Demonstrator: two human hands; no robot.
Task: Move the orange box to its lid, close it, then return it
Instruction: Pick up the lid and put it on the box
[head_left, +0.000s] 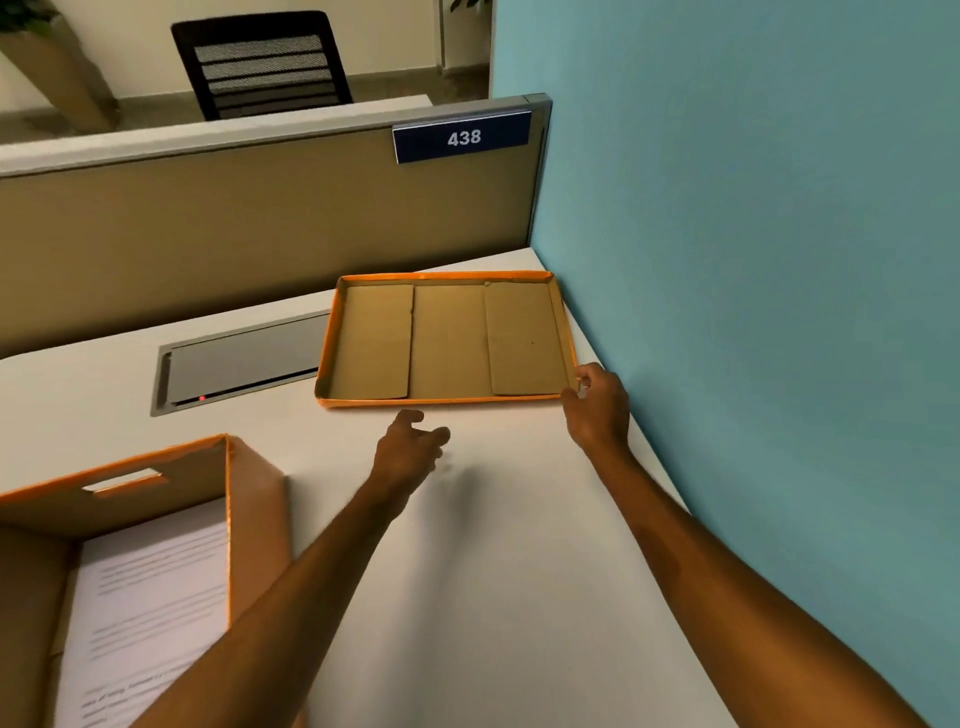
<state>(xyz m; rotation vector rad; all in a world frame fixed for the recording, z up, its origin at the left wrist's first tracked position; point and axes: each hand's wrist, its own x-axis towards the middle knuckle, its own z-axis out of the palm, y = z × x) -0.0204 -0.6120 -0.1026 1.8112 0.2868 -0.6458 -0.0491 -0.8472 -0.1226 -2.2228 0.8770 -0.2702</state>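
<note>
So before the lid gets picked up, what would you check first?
1. Right hand on lid: ok, fingers at its near right corner.
2. Left hand on lid: not ok, open and short of the near edge.
3. Lid lying inside-up, empty: ok.
4. Orange box open to receive it: ok, papers lie low inside.
5. Firm grip: cannot tell.

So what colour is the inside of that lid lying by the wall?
Plain brown cardboard inside the lid, with an orange rim; the head view shows it.
</note>
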